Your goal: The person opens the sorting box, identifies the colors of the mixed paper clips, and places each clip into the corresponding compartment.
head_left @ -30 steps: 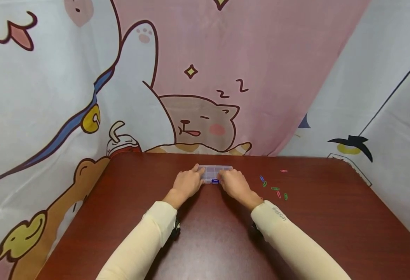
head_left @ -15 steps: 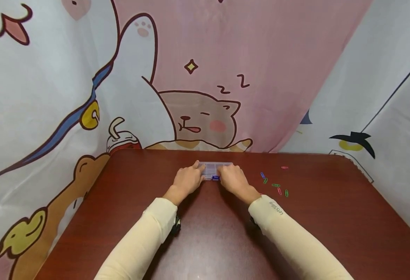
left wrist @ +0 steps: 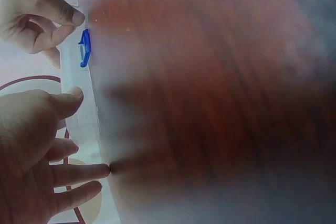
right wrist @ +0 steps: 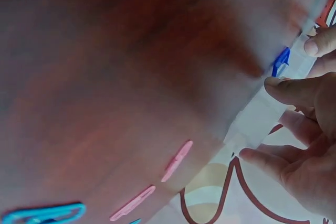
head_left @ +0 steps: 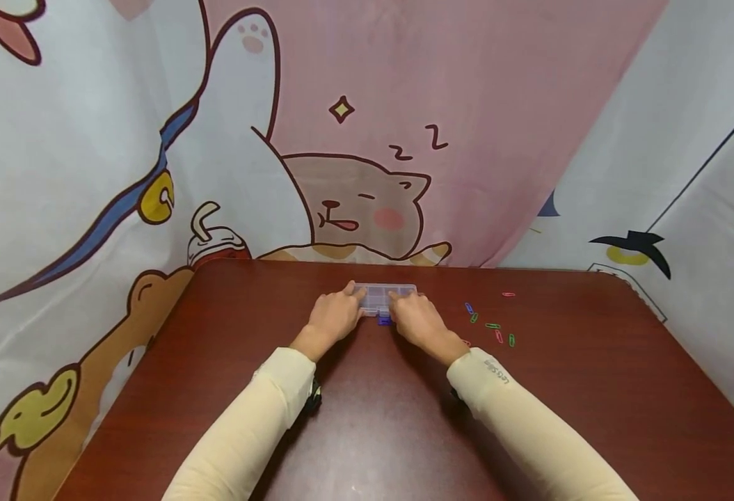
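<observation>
A clear plastic compartment box (head_left: 377, 296) lies near the far edge of the table, with a blue latch (head_left: 384, 321) at its front. The latch sticks out from the front face in both wrist views. My left hand (head_left: 334, 316) holds the box's left end, thumb at the front and index finger over the lid. At the right end my right hand (head_left: 421, 321) grips the box, its thumb (right wrist: 281, 90) on the front side beside the latch. Its index finger reaches onto the lid, and the hand hides the box's right front corner.
Several paperclips lie right of the box, among them a blue paperclip (head_left: 469, 307), a green paperclip (head_left: 492, 325) and a pink paperclip (head_left: 508, 294). Another pink clip (head_left: 466, 342) shows partly by the right wrist. A printed cloth (head_left: 467, 139) hangs behind the brown table (head_left: 379, 431).
The blue latch has swung outward from the box's front, toward me. My right hand has shifted slightly at the latch; the left stays on the box. The head view has tilted down slightly.
</observation>
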Available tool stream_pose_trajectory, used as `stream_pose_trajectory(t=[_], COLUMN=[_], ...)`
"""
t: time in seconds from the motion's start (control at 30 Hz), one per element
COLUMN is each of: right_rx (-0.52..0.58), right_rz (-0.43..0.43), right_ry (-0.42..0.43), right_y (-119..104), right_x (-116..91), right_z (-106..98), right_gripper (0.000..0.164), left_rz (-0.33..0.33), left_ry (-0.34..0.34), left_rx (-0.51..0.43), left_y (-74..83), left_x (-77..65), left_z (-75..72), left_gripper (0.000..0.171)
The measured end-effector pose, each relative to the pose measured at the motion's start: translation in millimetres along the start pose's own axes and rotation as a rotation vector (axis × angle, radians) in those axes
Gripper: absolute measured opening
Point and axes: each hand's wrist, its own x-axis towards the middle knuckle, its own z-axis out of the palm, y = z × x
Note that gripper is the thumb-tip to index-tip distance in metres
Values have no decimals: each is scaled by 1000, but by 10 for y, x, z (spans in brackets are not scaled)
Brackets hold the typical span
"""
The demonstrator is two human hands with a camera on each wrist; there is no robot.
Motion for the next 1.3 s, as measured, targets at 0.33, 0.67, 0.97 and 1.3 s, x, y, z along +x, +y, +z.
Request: stream_pose_trajectory(t=[0.33,0.67,0.97,1.3], right_rx=[26,10,131,160], right_rz=[-30,-7,94,130], right_ry=[89,37,-141,-245], right_y=[41,50,112,266], right_x=[0,32,156,210], right_z=[-14,-61,-150,-147], right_gripper=[9,12,49,70], left_rz=[7,-6,-4,-1], left_ry=[14,-4,-26,-53], left_rx=[-1,-7,3,27], left_y=[-12,-16,4,-3], left_x=[10,3,4,-3], left_z=[11,-22,-30,-18], left_gripper=[44,44,45,48])
